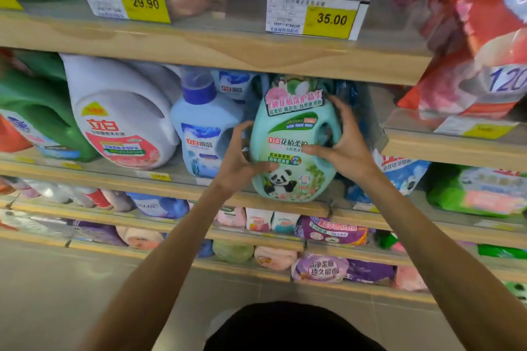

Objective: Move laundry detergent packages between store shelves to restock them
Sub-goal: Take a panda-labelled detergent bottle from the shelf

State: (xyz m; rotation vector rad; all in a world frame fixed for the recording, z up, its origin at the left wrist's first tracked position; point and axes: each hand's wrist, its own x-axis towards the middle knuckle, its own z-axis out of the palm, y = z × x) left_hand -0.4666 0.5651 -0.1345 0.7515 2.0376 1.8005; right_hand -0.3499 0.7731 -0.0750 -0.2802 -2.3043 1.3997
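I see a shop aisle — wooden shelves (216,48) crammed with detergent bottles (122,111), yellow price tags (330,19) at eleven and one o'clock.

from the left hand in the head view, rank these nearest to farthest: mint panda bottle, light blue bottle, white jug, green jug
1. mint panda bottle: held by the left hand, on the hand's right.
2. light blue bottle: just left of the hand.
3. white jug: further left.
4. green jug: at the far left edge.
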